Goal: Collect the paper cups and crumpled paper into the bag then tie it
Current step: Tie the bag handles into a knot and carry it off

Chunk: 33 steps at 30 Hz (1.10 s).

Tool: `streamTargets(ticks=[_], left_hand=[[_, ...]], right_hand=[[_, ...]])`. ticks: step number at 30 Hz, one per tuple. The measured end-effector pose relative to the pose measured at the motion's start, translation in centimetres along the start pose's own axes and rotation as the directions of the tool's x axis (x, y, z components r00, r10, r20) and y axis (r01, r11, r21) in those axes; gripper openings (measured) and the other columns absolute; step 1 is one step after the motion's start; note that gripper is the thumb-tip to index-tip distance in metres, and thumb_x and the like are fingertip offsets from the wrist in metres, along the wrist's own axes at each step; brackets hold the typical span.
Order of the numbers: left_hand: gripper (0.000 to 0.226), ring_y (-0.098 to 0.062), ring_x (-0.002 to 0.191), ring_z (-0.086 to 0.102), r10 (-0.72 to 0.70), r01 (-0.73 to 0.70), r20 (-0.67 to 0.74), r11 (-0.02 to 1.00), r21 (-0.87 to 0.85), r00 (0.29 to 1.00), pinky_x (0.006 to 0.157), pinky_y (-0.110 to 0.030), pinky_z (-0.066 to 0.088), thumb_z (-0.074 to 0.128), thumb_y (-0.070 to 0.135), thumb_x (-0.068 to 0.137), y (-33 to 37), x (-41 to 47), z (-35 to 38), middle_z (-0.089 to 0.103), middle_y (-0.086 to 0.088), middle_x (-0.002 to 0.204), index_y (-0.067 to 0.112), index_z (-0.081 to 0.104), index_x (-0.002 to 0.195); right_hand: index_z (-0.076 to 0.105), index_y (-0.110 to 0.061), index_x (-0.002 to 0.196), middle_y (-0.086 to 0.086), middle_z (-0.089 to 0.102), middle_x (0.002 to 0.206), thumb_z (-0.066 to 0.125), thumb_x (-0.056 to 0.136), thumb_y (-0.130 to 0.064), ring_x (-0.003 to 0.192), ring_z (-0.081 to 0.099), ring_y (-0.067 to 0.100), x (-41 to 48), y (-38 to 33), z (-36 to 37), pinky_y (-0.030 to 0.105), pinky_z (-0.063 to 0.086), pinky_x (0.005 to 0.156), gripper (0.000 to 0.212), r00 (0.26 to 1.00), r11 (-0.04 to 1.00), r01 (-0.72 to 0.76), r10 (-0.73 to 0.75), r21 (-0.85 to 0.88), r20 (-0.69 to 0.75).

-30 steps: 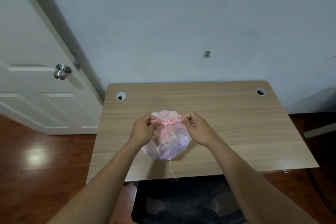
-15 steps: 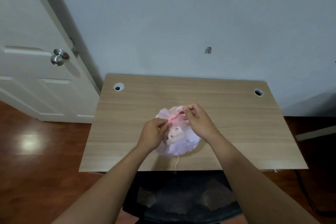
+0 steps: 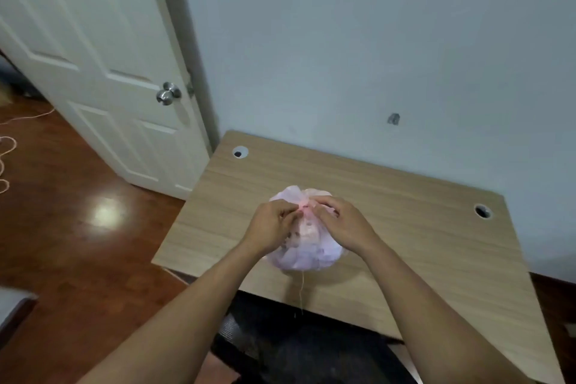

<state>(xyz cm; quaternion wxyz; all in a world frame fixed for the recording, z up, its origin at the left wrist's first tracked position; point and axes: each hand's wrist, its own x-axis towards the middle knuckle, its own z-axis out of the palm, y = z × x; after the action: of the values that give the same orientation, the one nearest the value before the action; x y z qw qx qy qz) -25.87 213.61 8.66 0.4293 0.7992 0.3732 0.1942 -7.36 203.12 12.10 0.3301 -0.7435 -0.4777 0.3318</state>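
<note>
A translucent white bag (image 3: 307, 251), bulging with its contents, sits on the wooden desk (image 3: 405, 227) near the front edge. A pink drawstring (image 3: 304, 209) gathers its top. My left hand (image 3: 269, 229) pinches the pink tie from the left. My right hand (image 3: 339, 223) pinches it from the right, fingertips almost meeting my left hand's over the knot. A thin string end (image 3: 301, 290) hangs from the bag over the desk's front edge. Cups and paper inside show only as dim shapes.
A white door (image 3: 103, 72) with a metal knob (image 3: 168, 93) stands ajar at the left. The wall runs behind the desk. Two cable holes (image 3: 240, 152) (image 3: 482, 211) sit in the desk's back corners. A dark chair (image 3: 296, 352) is below the front edge.
My hands have come together from the stretched-out tie ends to the middle of the bag's gathered top. The view has swung to the left and tilted.
</note>
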Motion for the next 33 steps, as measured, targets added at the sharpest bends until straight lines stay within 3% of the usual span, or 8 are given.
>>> streamTargets(ticks=[4, 8, 14, 17, 21, 24, 28, 33], left_hand=[[0.015, 0.001, 0.071, 0.067, -0.1, 0.096, -0.09, 0.994, -0.044, 0.991, 0.068, -0.019, 0.051, 0.071, 0.024, 0.102, 2.1, -1.8, -0.6, 0.075, 0.017, 0.082, 0.02, 0.085, 0.101], [0.015, -0.006, 0.069, 0.07, -0.21, 0.19, -0.172, 0.974, -0.126, 0.962, 0.059, -0.021, 0.055, 0.072, 0.024, 0.102, 5.0, -3.7, -1.3, 0.08, 0.006, 0.083, 0.022, 0.086, 0.101], [0.019, 0.003, 0.073, 0.067, -0.268, 0.22, -0.305, 0.958, -0.181, 0.914, 0.067, -0.015, 0.052, 0.069, 0.024, 0.105, 8.2, -7.0, -2.9, 0.083, 0.0, 0.094, 0.016, 0.085, 0.11], [0.018, 0.006, 0.062, 0.063, -0.316, 0.242, -0.384, 0.943, -0.229, 0.868, 0.062, -0.016, 0.05, 0.068, 0.022, 0.106, 9.1, -9.1, -4.2, 0.077, 0.016, 0.076, 0.015, 0.085, 0.106], [0.019, 0.007, 0.058, 0.064, -0.351, 0.26, -0.504, 0.934, -0.244, 0.789, 0.06, -0.019, 0.05, 0.069, 0.026, 0.105, 10.1, -12.5, -6.6, 0.076, 0.02, 0.073, 0.021, 0.085, 0.115], [0.02, 0.004, 0.052, 0.063, -0.392, 0.286, -0.587, 0.92, -0.269, 0.708, 0.052, -0.017, 0.049, 0.068, 0.023, 0.106, 10.9, -15.3, -9.0, 0.077, 0.012, 0.081, 0.017, 0.083, 0.119], [0.02, -0.006, 0.065, 0.068, -0.401, 0.303, -0.666, 0.915, -0.266, 0.628, 0.056, -0.021, 0.053, 0.067, 0.024, 0.106, 11.0, -19.8, -12.2, 0.083, 0.003, 0.099, 0.022, 0.083, 0.12], [0.018, 0.002, 0.069, 0.064, -0.415, 0.303, -0.736, 0.907, -0.291, 0.534, 0.066, -0.023, 0.051, 0.068, 0.027, 0.106, 9.8, -26.3, -15.9, 0.081, 0.013, 0.096, 0.029, 0.085, 0.113]], right_hand=[[0.083, -0.029, 0.127, -0.019, 0.079, 0.128, 0.068, 0.108, -0.028, 0.111, 0.068, -0.009, 0.4, 0.2, -1.3, 0.004, 0.045, 0.09, 0.024, 0.995, 0.995, 0.092, -0.091, -0.026, 0.043], [0.084, -0.031, 0.12, -0.02, 0.081, 0.12, 0.075, 0.104, -0.029, 0.105, 0.071, -0.006, 0.4, -0.8, -2.5, 0.016, 0.051, 0.089, 0.019, 0.98, 0.986, 0.166, -0.164, -0.006, 0.114], [0.084, -0.028, 0.116, -0.013, 0.083, 0.111, 0.075, 0.102, -0.034, 0.098, 0.073, -0.001, 0.2, -4.2, -2.8, 0.006, 0.046, 0.077, 0.017, 0.945, 0.958, 0.287, -0.281, -0.017, 0.166], [0.085, -0.026, 0.115, -0.013, 0.083, 0.109, 0.075, 0.103, -0.032, 0.099, 0.073, 0.004, -0.3, -6.8, -2.3, 0.002, 0.044, 0.077, 0.016, 0.909, 0.924, 0.382, -0.371, -0.019, 0.191], [0.084, -0.025, 0.113, -0.012, 0.082, 0.106, 0.075, 0.103, -0.027, 0.094, 0.071, -0.001, -1.1, -10.7, -0.8, 0.001, 0.043, 0.075, 0.014, 0.85, 0.877, 0.48, -0.466, 0.006, 0.246], [0.084, -0.021, 0.116, -0.01, 0.081, 0.107, 0.074, 0.104, -0.026, 0.094, 0.07, 0.003, -2.1, -14.2, 1.0, 0.001, 0.043, 0.076, 0.016, 0.792, 0.828, 0.561, -0.545, 0.024, 0.274], [0.081, -0.02, 0.116, -0.002, 0.08, 0.113, 0.073, 0.105, -0.026, 0.1, 0.071, 0.011, -4.1, -18.4, 4.3, 0.015, 0.048, 0.081, 0.015, 0.72, 0.768, 0.638, -0.621, 0.058, 0.31], [0.08, -0.023, 0.116, -0.012, 0.072, 0.108, 0.071, 0.107, -0.026, 0.09, 0.061, -0.012, -7.5, -23.1, 9.7, 0.002, 0.041, 0.076, 0.013, 0.65, 0.721, 0.685, -0.671, 0.109, 0.356]])
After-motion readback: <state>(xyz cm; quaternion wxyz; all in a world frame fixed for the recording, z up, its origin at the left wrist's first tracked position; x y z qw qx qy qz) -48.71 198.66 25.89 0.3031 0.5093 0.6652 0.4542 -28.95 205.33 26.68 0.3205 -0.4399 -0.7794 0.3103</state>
